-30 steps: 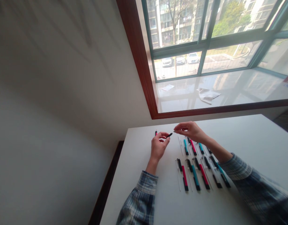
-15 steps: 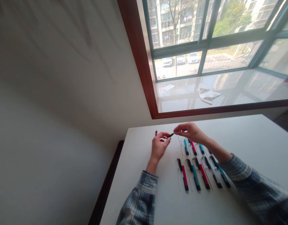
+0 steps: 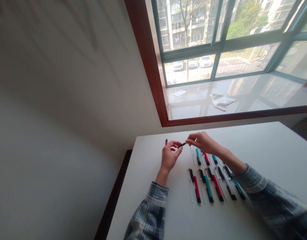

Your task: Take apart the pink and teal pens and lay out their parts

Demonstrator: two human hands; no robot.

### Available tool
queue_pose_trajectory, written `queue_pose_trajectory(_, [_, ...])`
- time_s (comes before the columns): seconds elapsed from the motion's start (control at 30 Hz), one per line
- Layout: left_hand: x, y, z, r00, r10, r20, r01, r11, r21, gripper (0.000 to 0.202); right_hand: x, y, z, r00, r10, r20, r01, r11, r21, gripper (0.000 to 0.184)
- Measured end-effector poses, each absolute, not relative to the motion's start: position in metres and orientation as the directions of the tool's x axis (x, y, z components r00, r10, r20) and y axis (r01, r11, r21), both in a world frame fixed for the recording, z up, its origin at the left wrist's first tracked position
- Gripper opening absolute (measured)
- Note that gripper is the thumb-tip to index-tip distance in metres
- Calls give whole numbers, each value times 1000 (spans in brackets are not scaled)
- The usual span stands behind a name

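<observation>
Above the far left part of the white table (image 3: 153, 206), my left hand (image 3: 169, 156) pinches a short black pen part (image 3: 181, 145) between thumb and fingertips. My right hand (image 3: 202, 141) is closed at the other end of this part, its fingertips at the narrow tip; whether it also holds a separate small piece is too small to tell. Beneath and beside my right hand lie disassembled pens in two rows, among them a red pen barrel (image 3: 197, 190) and a teal pen barrel (image 3: 208, 190), with black grips (image 3: 191, 175) and thin clear refills. My right forearm hides some of them.
A red and black pen (image 3: 166, 141) lies beyond my left hand near the table's far edge. Behind the table are a brown-framed window ledge (image 3: 193, 110) with a white cloth (image 3: 222, 101) and a paper (image 3: 179, 93). A wall (image 3: 80, 133) stands to the left.
My right hand has shifted very slightly to the right and its fingers have turned a little at the part's tip. My left hand has stayed in place.
</observation>
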State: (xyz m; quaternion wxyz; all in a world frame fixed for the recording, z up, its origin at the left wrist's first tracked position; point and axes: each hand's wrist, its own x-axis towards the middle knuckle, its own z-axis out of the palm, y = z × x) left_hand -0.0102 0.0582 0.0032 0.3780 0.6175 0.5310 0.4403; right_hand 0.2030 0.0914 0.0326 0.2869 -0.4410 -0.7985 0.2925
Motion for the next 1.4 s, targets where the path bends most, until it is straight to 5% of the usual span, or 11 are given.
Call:
queue_pose_trajectory(0.37, [-11,58,3,42,990,132,313,-139,939,11,204,89,32,-484,850,209,507,467,-724,28])
queue_pose_trajectory(0.53, [-10,58,3,50,988,145,323,-153,934,10,205,89,33,-529,837,141,557,468,-686,39])
queue_pose_trajectory(0.83, [-11,59,0,55,987,153,318,-162,934,12,204,89,35,-528,833,165,507,465,-726,18])
queue_pose_trajectory(1.17, [-11,59,3,74,987,144,271,-159,949,12,204,89,34,-550,825,133,570,487,-661,39])
queue_pose_trajectory(1.4, [-12,62,0,20,998,66,-98,-64,993,29,200,88,34,-563,818,120,528,468,-709,40])
